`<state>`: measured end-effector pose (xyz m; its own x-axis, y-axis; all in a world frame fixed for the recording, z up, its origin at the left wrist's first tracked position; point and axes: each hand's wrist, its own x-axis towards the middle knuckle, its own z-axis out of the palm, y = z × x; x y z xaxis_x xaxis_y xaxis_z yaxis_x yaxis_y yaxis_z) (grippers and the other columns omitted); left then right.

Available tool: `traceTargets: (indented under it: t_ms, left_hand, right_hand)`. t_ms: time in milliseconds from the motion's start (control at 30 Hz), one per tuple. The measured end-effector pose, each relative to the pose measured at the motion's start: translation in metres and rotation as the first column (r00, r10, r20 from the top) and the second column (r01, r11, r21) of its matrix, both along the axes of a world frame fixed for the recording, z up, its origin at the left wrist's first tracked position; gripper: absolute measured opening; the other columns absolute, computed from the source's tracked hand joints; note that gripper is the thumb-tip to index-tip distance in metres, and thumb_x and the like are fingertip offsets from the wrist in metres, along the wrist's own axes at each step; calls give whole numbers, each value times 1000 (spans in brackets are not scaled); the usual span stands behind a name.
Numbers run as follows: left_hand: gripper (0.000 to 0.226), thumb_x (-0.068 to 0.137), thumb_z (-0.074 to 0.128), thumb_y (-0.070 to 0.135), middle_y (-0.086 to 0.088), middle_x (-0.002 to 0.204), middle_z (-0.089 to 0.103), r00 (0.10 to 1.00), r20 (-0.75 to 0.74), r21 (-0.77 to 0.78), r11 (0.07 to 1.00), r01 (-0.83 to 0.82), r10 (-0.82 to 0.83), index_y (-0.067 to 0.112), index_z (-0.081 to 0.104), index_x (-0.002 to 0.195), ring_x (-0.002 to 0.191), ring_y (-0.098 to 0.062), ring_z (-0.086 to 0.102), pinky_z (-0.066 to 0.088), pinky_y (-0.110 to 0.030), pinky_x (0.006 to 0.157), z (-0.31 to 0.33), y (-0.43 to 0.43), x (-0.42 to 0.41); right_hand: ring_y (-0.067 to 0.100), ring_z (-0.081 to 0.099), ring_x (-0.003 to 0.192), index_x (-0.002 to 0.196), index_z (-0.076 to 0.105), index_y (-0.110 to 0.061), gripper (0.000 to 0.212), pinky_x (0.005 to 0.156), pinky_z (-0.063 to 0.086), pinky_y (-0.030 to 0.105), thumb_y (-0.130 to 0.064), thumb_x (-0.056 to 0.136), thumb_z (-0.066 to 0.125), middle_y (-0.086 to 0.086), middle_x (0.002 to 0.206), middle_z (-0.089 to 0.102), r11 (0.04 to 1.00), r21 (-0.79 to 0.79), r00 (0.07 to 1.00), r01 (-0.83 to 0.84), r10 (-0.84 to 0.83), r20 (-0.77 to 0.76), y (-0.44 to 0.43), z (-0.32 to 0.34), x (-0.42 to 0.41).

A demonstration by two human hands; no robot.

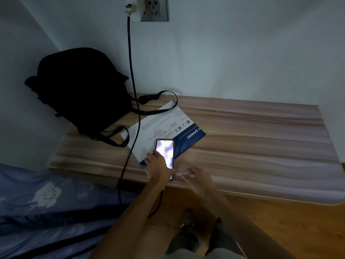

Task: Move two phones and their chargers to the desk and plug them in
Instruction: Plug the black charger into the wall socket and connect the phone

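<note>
Bed (46, 202), far left: blue cover, no phone or charger showing on it.
Backpack (80, 90), black, at desk (261, 146) corner.
Charger (135, 10) in wall socket (156, 10); cable (133, 81) trailing down past desk edge.
Phone (166, 150), screen lit, lying on desk partly over a printed packet (168, 124); judged first of two delivered and powered. Second phone not visible, judged outstanding.
Left hand (156, 165): flat on phone, fingers spread, not clamped.
Right hand (196, 177): loosely curled, empty, just beside.
</note>
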<state>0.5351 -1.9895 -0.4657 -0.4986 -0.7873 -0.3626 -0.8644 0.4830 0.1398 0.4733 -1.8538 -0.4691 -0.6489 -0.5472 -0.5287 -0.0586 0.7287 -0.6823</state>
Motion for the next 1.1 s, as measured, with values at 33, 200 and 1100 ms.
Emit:
traceTargets:
  t_ms: [33, 200, 1100]
  left_hand:
    - [96, 63, 79, 64, -16, 125, 49, 1000, 7, -5, 1000, 9, -9, 2, 42, 126, 113, -31, 53, 51, -39, 86, -1, -1, 1]
    - [97, 67, 72, 72, -15, 125, 50, 1000, -19, -5, 1000, 13, -13, 5, 41, 130, 115, -31, 52, 50, -40, 88, -5, -2, 7]
    - [47, 91, 68, 30, -6, 129, 57, 671, -734, 145, 941, 305, -105, 13, 54, 132, 119, -22, 54, 45, -38, 101, 176, -14, -48]
  right_hand:
    - [17, 65, 103, 116, 66, -11, 31, 75, 41, 22, -29, 92, 64, 2, 112, 70, 1000, -12, 1000, -6, 6, -1, -5, 2, -1]
    - [16, 62, 103, 119, 63, -8, 28, 87, 48, 28, -18, 94, 57, 2, 114, 68, 998, -56, 1000, -27, 28, 1, -21, 16, -8]
    - [12, 55, 115, 136, 55, -10, 42, 91, 36, 10, -28, 97, 59, 6, 132, 58, 912, -402, 834, -80, -160, -528, 13, 218, -70]
